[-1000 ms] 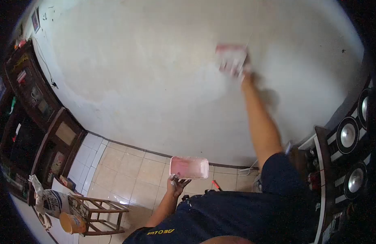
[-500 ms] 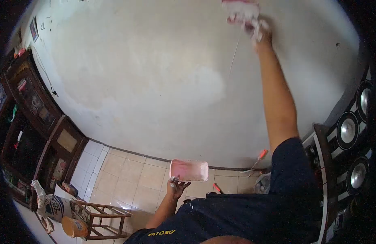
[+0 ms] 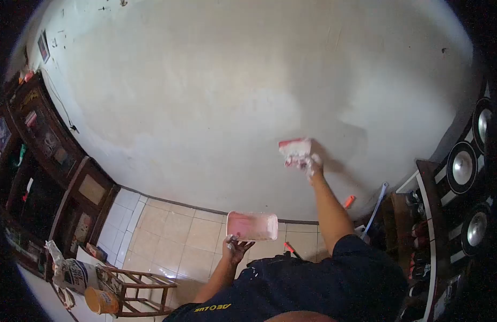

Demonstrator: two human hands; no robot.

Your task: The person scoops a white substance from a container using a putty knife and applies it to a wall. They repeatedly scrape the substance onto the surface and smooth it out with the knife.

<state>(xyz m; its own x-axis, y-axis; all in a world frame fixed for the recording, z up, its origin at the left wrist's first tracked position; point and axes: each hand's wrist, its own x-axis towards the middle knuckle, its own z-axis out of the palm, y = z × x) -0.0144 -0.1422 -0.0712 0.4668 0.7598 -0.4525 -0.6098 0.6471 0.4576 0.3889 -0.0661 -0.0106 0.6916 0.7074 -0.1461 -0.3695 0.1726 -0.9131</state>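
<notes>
My left hand (image 3: 236, 249) grips the lower left edge of a pink rectangular plastic tub (image 3: 252, 226), held low with its inside facing me. White smears coat the tub's inner surface and my fingers. Out in front, my right hand (image 3: 313, 166) is closed on a wide, flat putty spreader (image 3: 295, 149), reddish at its edge and covered in white paste. The spreader lies at or very near the pale wall (image 3: 205, 134); whether it touches cannot be made out. White paste also coats the right-hand fingers.
Left: a dark wooden cabinet (image 3: 71, 198); below it, a wooden stool (image 3: 146, 292), an orange bucket (image 3: 102, 300) and a white sack (image 3: 74, 275). Right: large speakers (image 3: 462, 167) and a shelf (image 3: 428, 214). Orange-handled tools (image 3: 292, 249) are near the tiled floor (image 3: 173, 228).
My right hand has come down and left along the wall with the spreader, from the top of view to mid-height. The left hand and tub stay nearly still.
</notes>
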